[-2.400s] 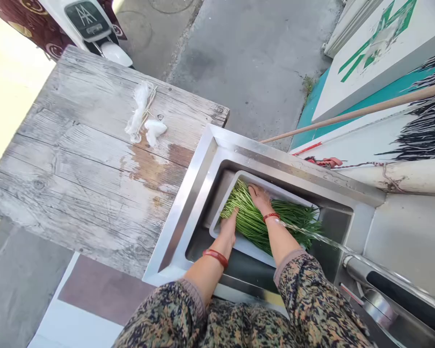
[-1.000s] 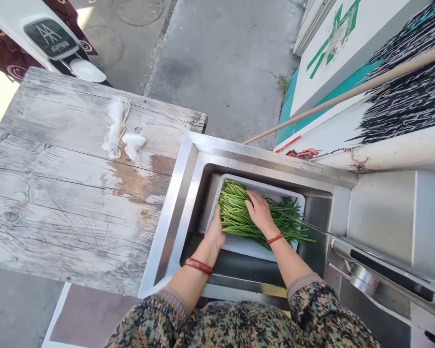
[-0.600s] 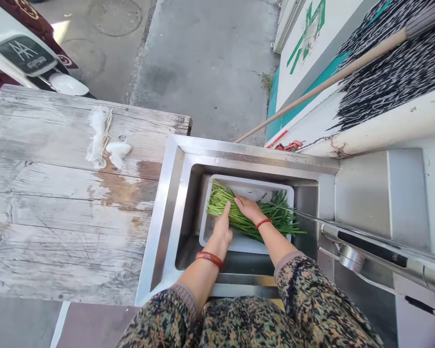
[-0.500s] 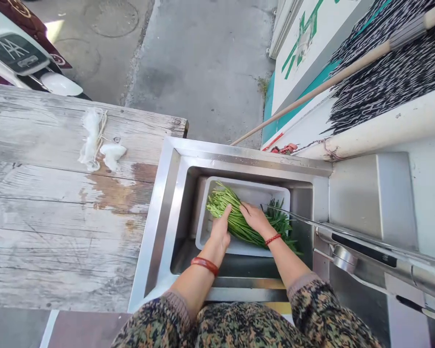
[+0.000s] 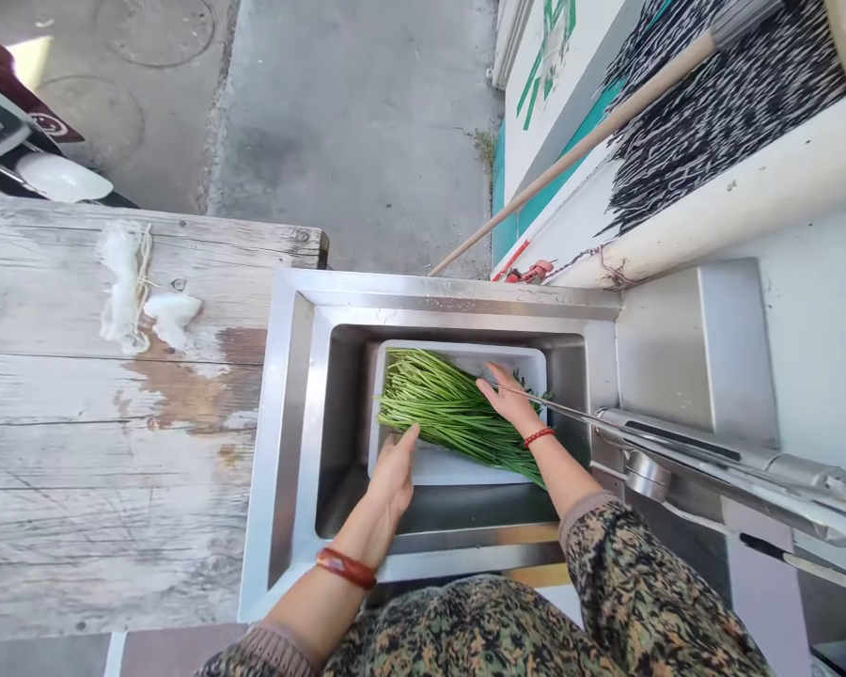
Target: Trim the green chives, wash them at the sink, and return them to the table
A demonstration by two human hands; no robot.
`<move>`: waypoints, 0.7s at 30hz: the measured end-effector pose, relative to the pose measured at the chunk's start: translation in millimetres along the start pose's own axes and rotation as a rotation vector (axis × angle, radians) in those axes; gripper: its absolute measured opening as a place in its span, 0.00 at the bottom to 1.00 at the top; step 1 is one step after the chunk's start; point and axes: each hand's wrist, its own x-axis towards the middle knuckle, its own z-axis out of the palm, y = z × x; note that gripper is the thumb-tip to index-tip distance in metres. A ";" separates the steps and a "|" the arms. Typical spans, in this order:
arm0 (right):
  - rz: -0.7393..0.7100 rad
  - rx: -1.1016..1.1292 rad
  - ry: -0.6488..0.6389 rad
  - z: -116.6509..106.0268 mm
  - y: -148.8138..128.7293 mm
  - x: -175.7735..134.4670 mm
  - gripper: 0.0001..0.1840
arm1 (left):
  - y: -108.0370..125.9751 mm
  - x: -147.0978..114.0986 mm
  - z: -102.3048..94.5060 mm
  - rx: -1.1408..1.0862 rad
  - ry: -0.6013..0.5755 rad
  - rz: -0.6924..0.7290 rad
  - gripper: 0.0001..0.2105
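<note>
Probably the green stalks (image 5: 444, 404) will handle as something light for their bulk, springy along the pale stems and limp toward the leaves, slippery with water and easily bruised — best taken across the middle with both hands spread wide, gently enough not to crush them, so that loose strands don't slide away. They lie as one broad, flattened sheaf in the pale tray (image 5: 458, 474), pale yellow-green ends fanned at the tray's left side, darker leafy tips reaching over its right end and near right corner. The stalks look slim, glossy and mostly parallel, with a few straying. At the tray's near left edge is the left hand (image 5: 393, 470), thumb raised beside the stems; its fingers are foreshortened, so I cannot tell whether they have caught any stalks. The right hand (image 5: 511, 402), over the tray's right half, is loosely spread — thumb and forefinger well apart, nothing visibly clasped between them. A thin stream runs from the faucet (image 5: 649, 438), right of the tray, and the sink (image 5: 451, 308) surrounds the tray.
</note>
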 end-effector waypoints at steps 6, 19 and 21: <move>0.208 0.053 -0.063 37.1 0.5 35.9 0.27 | -15.4 9.7 43.4 0.017 -0.053 -0.038 0.12; -0.196 0.186 0.047 27.0 -70.4 -30.4 0.25 | 2.6 -23.5 32.9 -0.321 -0.200 0.209 0.26; -0.315 0.171 0.088 31.1 -90.2 -26.4 0.25 | 16.4 -26.2 25.0 -0.322 -0.182 0.303 0.27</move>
